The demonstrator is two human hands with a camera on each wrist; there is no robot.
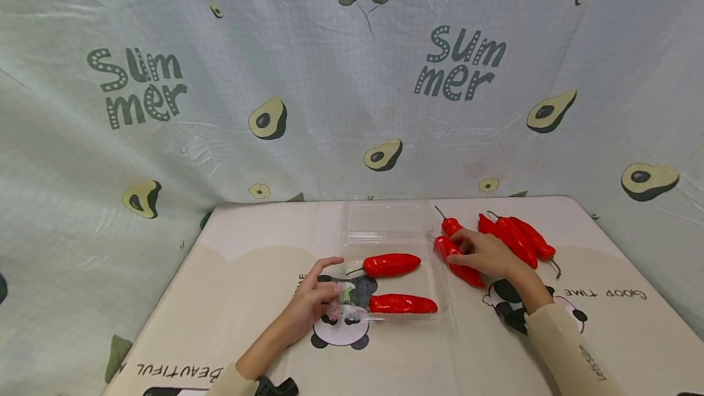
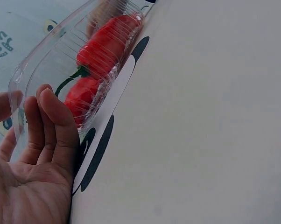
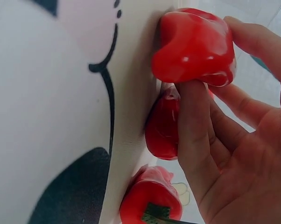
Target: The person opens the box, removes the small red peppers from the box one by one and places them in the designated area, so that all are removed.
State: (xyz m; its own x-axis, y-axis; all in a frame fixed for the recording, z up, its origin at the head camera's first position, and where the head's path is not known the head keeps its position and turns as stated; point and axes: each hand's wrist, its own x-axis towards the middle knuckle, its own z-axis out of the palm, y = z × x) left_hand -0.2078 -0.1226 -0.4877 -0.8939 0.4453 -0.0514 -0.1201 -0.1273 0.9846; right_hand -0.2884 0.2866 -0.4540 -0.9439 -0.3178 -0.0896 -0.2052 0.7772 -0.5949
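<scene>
My left hand is at the left side of an open clear plastic box, fingers and thumb on its rim. Inside the box lie two red peppers, a farther one with its stem to the left and a nearer one. Just right of the box, my right hand pinches another red pepper between thumb and fingers. Behind that hand, a red pepper with a long stem lies partly hidden.
Several more red peppers lie in a cluster to the right of my right hand. The box's clear lid is folded back toward the hanging cloth. The table carries printed pandas and lettering.
</scene>
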